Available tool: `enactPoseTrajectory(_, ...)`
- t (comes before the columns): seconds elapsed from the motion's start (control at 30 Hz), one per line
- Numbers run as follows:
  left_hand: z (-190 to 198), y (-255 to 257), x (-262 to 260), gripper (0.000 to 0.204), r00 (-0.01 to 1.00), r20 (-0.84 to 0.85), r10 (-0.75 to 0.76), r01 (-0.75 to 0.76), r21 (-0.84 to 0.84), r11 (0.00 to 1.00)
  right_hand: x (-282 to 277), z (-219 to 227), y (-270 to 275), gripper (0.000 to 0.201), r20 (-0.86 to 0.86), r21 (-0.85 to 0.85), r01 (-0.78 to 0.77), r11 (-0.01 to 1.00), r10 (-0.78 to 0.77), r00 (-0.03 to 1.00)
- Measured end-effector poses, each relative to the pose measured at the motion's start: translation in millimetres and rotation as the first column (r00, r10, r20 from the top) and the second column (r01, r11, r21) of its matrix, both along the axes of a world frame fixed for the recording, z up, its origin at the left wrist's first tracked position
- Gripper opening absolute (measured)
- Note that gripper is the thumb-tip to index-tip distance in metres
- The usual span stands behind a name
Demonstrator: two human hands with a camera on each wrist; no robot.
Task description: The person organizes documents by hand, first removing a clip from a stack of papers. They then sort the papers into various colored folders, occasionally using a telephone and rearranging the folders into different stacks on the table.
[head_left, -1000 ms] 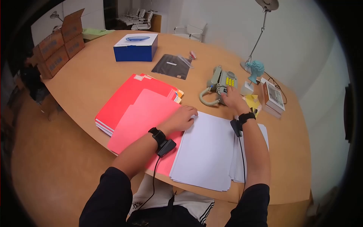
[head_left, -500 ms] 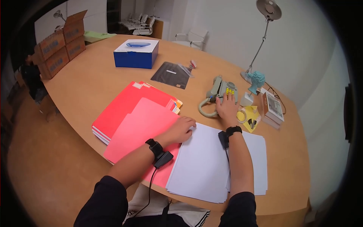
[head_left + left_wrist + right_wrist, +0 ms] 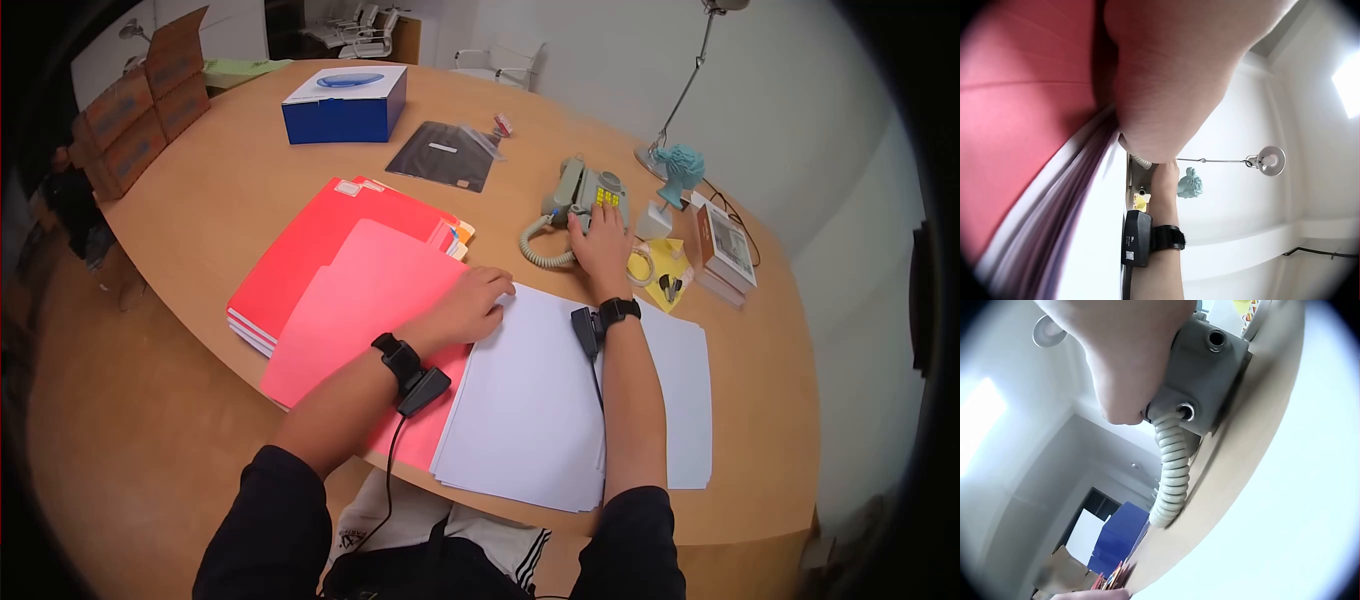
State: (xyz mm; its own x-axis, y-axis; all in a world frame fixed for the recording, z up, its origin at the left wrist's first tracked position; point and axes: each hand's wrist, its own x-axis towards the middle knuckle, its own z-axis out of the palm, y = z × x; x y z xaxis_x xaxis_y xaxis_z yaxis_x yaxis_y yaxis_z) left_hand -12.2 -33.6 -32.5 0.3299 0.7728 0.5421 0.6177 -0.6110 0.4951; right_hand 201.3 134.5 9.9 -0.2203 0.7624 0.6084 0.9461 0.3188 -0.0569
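Right hand (image 3: 603, 246): straight-fingered, I'm apparently keying the grey plastic telephone (image 3: 568, 187), one o'clock.
Left hand (image 3: 470, 304): relaxed, I'm probably steadying the pink paper folder (image 3: 345, 295).

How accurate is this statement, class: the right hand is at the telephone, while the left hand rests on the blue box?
One detail is wrong: the left hand is not on the blue box, which stands farther back. The head view shows it where the pink folder meets the white paper. The right hand is at the telephone.
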Motion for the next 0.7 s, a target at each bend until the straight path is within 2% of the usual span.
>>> enactPoseTrajectory(0.07,1.6,-1.6,-0.8,0.027,1.0,0.003,0.015,-0.014,-0.064,0.998,2.3,-2.2,2.5,0.06,-0.003,0.013,-0.008,1.0,0.008,1.0)
enactPoseTrajectory(0.17,2.1,-2.5,-1.7,0.027,1.0,-0.007,0.011,-0.011,-0.031,0.999,0.4,-1.1,2.0,0.06,0.001,0.02,-0.014,1.0,0.014,1.0)
enactPoseTrajectory(0.27,4.0,-3.3,-2.9,0.027,0.998,-0.06,0.013,-0.017,-0.072,0.997,0.5,1.7,-0.3,0.062,-0.001,-0.012,-0.002,1.0,0.002,1.0)
enactPoseTrajectory(0.43,3.9,-1.6,-2.6,0.027,0.997,-0.08,0.013,-0.018,-0.06,0.998,0.9,0.2,1.7,0.062,0.018,0.036,0.001,0.999,-0.002,1.0)
enactPoseTrajectory(0.7,6.1,-2.5,-3.3,0.027,0.996,-0.092,0.005,-0.011,-0.068,0.998,-0.5,5.7,-3.2,0.059,-0.019,-0.016,-0.012,1.0,0.011,1.0)
